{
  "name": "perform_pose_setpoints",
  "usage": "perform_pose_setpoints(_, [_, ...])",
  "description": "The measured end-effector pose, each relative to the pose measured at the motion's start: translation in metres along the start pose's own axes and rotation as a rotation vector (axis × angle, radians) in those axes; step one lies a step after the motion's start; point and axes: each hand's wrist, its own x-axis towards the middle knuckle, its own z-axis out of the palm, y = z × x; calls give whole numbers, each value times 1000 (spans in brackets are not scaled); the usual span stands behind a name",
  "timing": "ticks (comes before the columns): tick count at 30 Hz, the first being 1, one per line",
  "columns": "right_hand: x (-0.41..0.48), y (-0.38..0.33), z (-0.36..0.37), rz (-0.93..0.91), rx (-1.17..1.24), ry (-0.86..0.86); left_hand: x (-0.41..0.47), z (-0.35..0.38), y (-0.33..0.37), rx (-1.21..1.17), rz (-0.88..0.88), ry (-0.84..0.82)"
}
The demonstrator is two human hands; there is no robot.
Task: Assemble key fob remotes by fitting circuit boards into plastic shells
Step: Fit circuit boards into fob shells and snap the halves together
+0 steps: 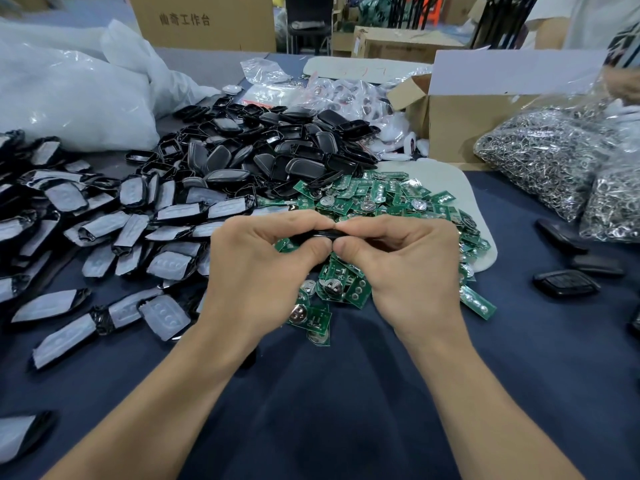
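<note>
Black plastic key fob shell (320, 234), head view: held just above the near part of the heap of green circuit boards (374, 199), at the centre of the dark blue cloth surface (346, 393). Both hands grasp it. The left hand (263, 261) and right hand (398, 268) pinch it with thumbs beneath and curled forefingers on top, fingertips meeting at the middle. Only a thin dark edge of the shell shows between them. Whether a board is seated inside cannot be told.

Assessment: the step in hand appears to be seating a board or pressing the fob closed. To do it well, the board should lie flat in its recess before any squeeze. Pressure should then run evenly along both long edges, so the halves latch together rather than at one end only. Thumbs should support from beneath to keep the plastic from bowing.

Supplies noted:
- Loose black shells (277, 157) are heaped beyond the boards.
- Film-wrapped shell halves with pale button pads (104, 230) lie at left.
- A few closed black fobs (568, 284) lie at right, near bags of metal rings (554, 161).
</note>
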Motion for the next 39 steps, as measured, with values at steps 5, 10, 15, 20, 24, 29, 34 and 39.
perform_pose_setpoints(5, [1, 2, 3, 22, 28, -11, 0, 1, -2, -51, -58, -13])
perform_pose_setpoints(10, [5, 3, 0, 96, 146, -108, 8, 1, -6, -306, -156, -18])
perform_pose_setpoints(15, [4, -2, -2, -17, 20, -65, 12, -2, -6, -369, -128, -149])
perform_pose_setpoints(20, [1, -3, -1, -60, -32, -14, 9, 0, -6, -290, -77, -189])
perform_pose_setpoints(24, [0, -5, -2, -72, -12, -14, 11, -2, -6, -250, -44, -251])
perform_pose_setpoints(29, [0, -8, -3, -32, 69, -11, 5, 4, -4, -255, -3, -270])
perform_pose_setpoints(34, [-2, -9, 0, 63, 170, 22, -2, 12, -4, -293, -10, -253])
perform_pose_setpoints(39, [-1, -6, 4, 96, 241, -6, 1, 12, -5, -260, -45, -214])
